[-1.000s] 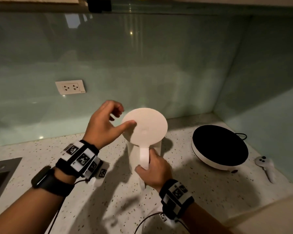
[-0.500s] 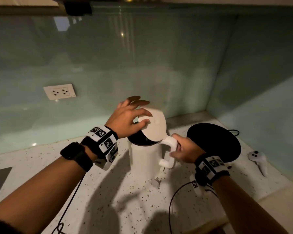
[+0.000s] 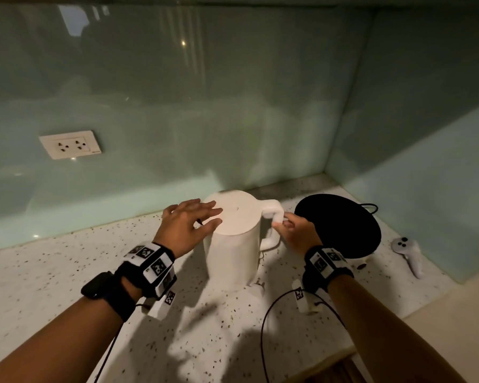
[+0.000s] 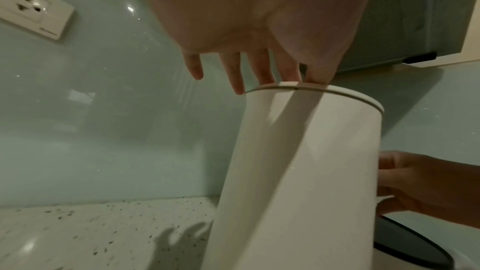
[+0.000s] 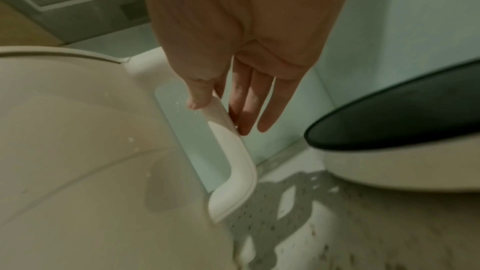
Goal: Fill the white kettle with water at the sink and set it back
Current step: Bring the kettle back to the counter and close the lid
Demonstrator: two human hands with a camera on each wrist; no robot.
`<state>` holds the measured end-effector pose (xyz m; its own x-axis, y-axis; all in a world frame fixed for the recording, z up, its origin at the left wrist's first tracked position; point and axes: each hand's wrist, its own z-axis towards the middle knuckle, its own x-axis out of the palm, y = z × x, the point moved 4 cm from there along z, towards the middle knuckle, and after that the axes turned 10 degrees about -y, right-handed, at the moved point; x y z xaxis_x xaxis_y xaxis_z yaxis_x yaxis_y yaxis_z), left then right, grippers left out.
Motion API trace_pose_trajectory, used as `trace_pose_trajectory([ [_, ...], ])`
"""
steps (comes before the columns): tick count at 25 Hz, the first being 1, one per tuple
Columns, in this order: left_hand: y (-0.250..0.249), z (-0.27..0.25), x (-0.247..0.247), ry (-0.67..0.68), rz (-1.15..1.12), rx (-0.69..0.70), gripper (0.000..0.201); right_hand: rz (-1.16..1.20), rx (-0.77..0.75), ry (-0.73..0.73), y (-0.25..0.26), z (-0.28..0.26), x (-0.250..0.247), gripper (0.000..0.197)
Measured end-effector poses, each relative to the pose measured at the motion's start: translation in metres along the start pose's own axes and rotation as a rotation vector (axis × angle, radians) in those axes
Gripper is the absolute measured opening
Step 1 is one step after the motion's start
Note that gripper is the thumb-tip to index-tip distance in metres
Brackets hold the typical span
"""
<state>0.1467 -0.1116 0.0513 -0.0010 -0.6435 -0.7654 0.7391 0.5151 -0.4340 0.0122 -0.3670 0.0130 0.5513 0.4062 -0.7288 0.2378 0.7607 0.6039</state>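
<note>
The white kettle (image 3: 233,252) stands upright on the speckled counter (image 3: 53,277), near the back wall. Its flat lid (image 3: 239,217) is down, and its handle (image 3: 274,219) points right. My left hand (image 3: 202,217) lies on the lid's left part with straight, spread fingers; in the left wrist view, this hand (image 4: 259,69) touches the lid rim (image 4: 350,93) with its fingertips. My right hand (image 3: 284,221) is at the handle. In the right wrist view its thumb (image 5: 197,98) touches the handle (image 5: 233,161), and the straight fingers (image 5: 270,106) lie along the far side.
A round white appliance with a black top (image 3: 338,225) sits right of the kettle, close behind my right hand. A white controller (image 3: 408,254) lies at the far right. A wall socket (image 3: 69,145) is on the glass backsplash. A black cable (image 3: 263,327) runs over the counter front.
The lid stood open under my left hand half a second ago and is down now. My right hand gripped the handle; its fingers have straightened. A second ago the handle pointed toward me.
</note>
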Motion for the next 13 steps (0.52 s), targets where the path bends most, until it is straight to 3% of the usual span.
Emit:
trace_pose_trajectory([
  [2,-0.004,0.001,-0.001,0.009,0.026,0.022,0.052,-0.257,0.008,0.208,-0.020,-0.012,0.033,0.011],
  [3,-0.007,0.000,-0.003,0.005,0.019,0.052,0.048,-0.359,0.133,0.416,-0.028,-0.025,0.050,0.017],
  [5,-0.012,-0.007,-0.012,-0.058,-0.045,0.129,0.031,-0.383,0.213,0.567,-0.040,-0.044,0.075,0.019],
  [7,-0.003,-0.025,-0.024,-0.170,-0.114,0.122,0.013,-0.362,0.191,0.625,-0.040,-0.055,0.092,0.035],
  [9,0.022,-0.063,-0.027,-0.202,-0.211,-0.050,0.004,-0.347,0.167,0.607,-0.036,-0.056,0.103,0.054],
  [11,0.054,-0.113,-0.023,-0.111,-0.275,-0.263,0.018,-0.327,0.169,0.554,-0.034,-0.052,0.109,0.062],
  [13,0.086,-0.165,-0.021,0.017,-0.269,-0.420,0.028,-0.353,0.179,0.492,-0.034,-0.048,0.110,0.055],
])
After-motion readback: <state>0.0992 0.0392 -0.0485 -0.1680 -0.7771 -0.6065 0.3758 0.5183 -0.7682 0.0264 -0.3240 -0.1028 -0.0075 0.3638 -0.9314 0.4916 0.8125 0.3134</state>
